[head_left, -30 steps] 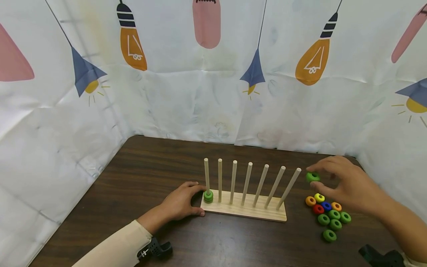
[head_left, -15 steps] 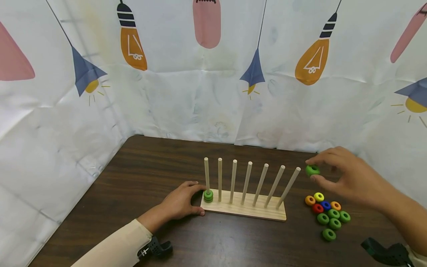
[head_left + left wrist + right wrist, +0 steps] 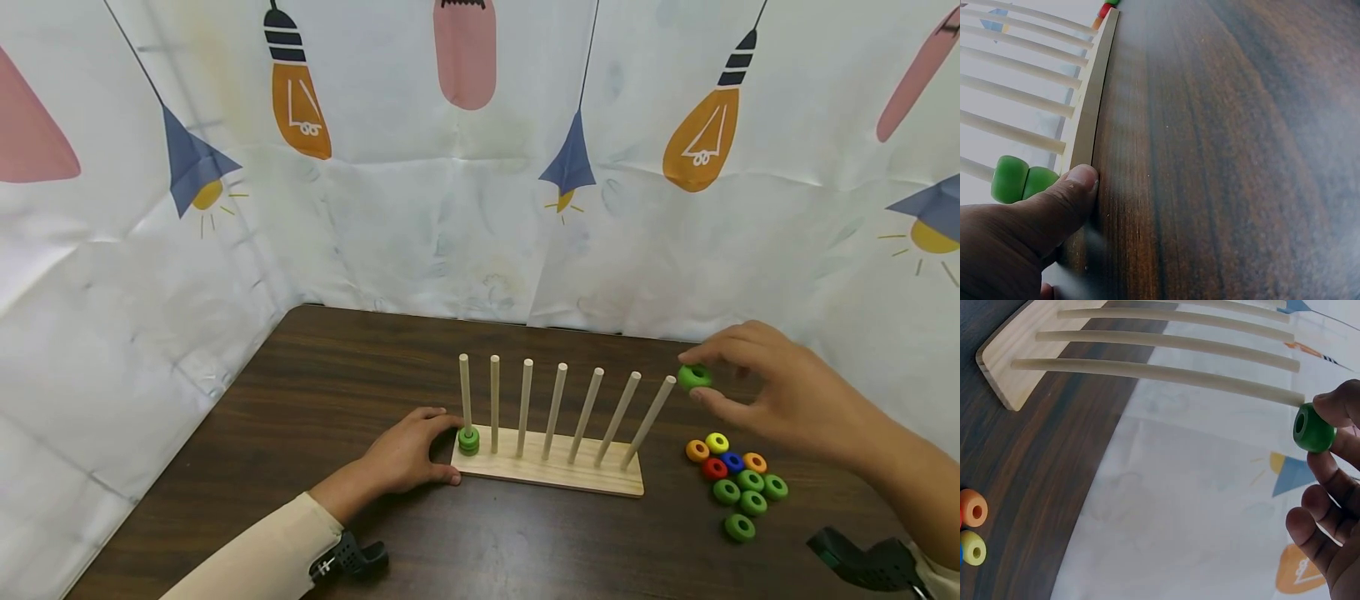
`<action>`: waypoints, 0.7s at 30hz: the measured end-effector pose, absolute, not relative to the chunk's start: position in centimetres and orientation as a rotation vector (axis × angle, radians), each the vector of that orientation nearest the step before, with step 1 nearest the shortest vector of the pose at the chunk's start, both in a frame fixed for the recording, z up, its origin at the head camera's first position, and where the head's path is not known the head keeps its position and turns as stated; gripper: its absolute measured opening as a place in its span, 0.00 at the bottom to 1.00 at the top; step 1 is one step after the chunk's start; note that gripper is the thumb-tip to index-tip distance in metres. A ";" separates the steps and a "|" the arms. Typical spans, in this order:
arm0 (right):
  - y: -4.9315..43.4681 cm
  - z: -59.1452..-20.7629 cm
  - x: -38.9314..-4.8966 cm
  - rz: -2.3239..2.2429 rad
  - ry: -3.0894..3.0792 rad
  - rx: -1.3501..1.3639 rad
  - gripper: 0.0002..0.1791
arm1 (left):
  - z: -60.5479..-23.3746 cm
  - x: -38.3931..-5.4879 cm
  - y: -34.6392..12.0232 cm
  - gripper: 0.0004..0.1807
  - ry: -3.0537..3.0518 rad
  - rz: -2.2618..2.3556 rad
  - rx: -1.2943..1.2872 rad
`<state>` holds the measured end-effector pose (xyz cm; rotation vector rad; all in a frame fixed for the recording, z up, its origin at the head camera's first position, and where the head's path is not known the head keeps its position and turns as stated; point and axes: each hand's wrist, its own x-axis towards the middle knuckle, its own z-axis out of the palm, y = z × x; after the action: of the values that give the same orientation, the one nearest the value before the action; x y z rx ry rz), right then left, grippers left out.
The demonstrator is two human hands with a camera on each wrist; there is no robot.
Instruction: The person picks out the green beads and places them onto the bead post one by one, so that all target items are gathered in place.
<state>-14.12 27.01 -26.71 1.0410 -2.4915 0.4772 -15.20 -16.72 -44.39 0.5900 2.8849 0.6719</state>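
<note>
A wooden peg stand (image 3: 547,462) with several upright pegs rests on the table. Two green beads (image 3: 468,441) are stacked on its leftmost peg, and they also show in the left wrist view beside my thumb. My left hand (image 3: 408,450) grips the stand's left end, thumb on the front edge and fingers behind. Between thumb and fingertips, my right hand (image 3: 772,392) pinches another green bead (image 3: 694,377), just right of the top of the rightmost peg (image 3: 651,421). In the right wrist view this held bead (image 3: 1314,429) has its hole facing the peg side.
Right of the stand lies a loose group of beads: several green ones (image 3: 752,502), a red bead (image 3: 714,468), a blue bead (image 3: 732,462), a yellow bead (image 3: 717,442) and two orange beads (image 3: 697,451). A printed white cloth (image 3: 450,233) hangs behind the dark table (image 3: 360,350).
My right hand has risen with the green bead from above the loose beads and shifted slightly left, to the rightmost peg's top. My left hand has stayed on the stand.
</note>
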 end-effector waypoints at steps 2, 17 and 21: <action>26.8 -26.6 -14.2 0.477 -2.486 1.054 0.30 | -44.4 -15.2 -16.7 0.39 2.886 0.674 0.594; 25.6 -26.3 -14.5 0.538 -2.438 1.141 0.30 | -44.4 -15.2 -16.7 0.39 2.889 0.673 0.589; 25.2 -26.3 -14.7 0.528 -2.433 1.161 0.29 | -44.4 -15.2 -16.7 0.40 2.886 0.673 0.581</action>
<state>-14.67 25.20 -26.27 1.1612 -2.4334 0.5282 -15.19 -16.74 -44.44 0.5812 2.8856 0.6729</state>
